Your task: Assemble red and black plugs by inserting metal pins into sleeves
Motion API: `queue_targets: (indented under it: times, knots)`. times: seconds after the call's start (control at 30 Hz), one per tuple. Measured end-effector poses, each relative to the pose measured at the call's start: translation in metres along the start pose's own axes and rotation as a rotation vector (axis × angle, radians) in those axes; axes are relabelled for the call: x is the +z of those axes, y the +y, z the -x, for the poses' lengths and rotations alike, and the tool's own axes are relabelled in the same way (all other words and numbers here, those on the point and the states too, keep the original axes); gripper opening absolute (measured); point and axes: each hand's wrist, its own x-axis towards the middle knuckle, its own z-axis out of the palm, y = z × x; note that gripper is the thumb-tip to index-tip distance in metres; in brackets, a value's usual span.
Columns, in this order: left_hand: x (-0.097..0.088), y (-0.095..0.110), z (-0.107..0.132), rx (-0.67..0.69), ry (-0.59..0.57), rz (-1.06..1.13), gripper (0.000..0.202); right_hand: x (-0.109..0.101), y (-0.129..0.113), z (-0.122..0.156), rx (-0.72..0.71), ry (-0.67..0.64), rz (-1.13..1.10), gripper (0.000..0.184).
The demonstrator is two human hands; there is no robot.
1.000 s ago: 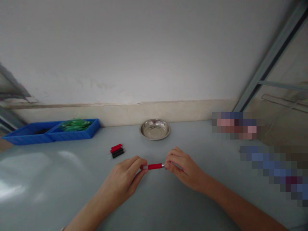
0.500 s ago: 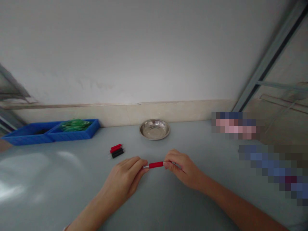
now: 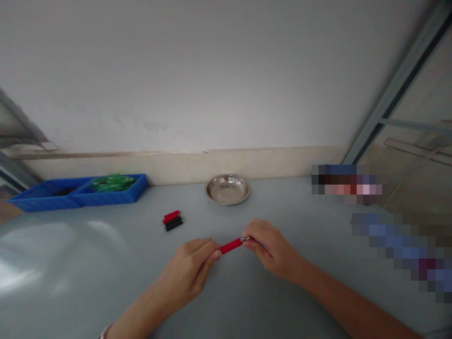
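The slim red plastic sleeve point(image 3: 231, 246), level half a second ago, now slants with its left end lower, just above the grey bench point(image 3: 106, 282). My left hand point(image 3: 190, 270) and right hand point(image 3: 270, 247) each pinch one end, fingers point(image 3: 208, 252) clamped on it. Beyond lie one short red piece point(image 3: 171, 216) touching one short black piece point(image 3: 173, 224), one round steel dish point(image 3: 228, 189) and two blue plastic trays point(image 3: 45, 197).

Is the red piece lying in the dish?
No, the red piece is held between the left hand and right hand, nearer than the dish.
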Motion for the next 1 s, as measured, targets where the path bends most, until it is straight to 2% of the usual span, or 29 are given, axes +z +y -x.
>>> queue_targets:
  times: [0.13,0.27,0.47,0.73,0.87,1.0]
  knots:
    - [0.0017,0.0022,-0.0027,-0.056,-0.064,0.040,0.026,-0.0058,-0.0004,-0.0010,-0.011,0.006,0.102,0.036]
    - [-0.0001,-0.0014,-0.0042,-0.091,-0.027,0.015,0.024,-0.0099,0.0009,-0.0019,0.017,0.018,0.127,0.035]
    - [-0.0006,-0.0040,-0.0042,-0.059,-0.025,-0.066,0.026,-0.0074,0.0012,-0.0022,0.097,-0.003,0.092,0.044]
    - [-0.0031,0.0001,-0.0032,-0.098,-0.060,-0.060,0.027,-0.0073,0.0003,-0.0018,0.096,0.023,-0.031,0.019]
    - [-0.0034,-0.0004,-0.0036,-0.130,-0.078,0.021,0.027,-0.0089,0.0015,-0.0022,0.081,0.044,-0.045,0.014]
    - [-0.0058,0.0020,-0.0053,-0.208,-0.115,0.264,0.031,-0.0106,0.0027,-0.0027,0.027,0.063,-0.052,0.014]
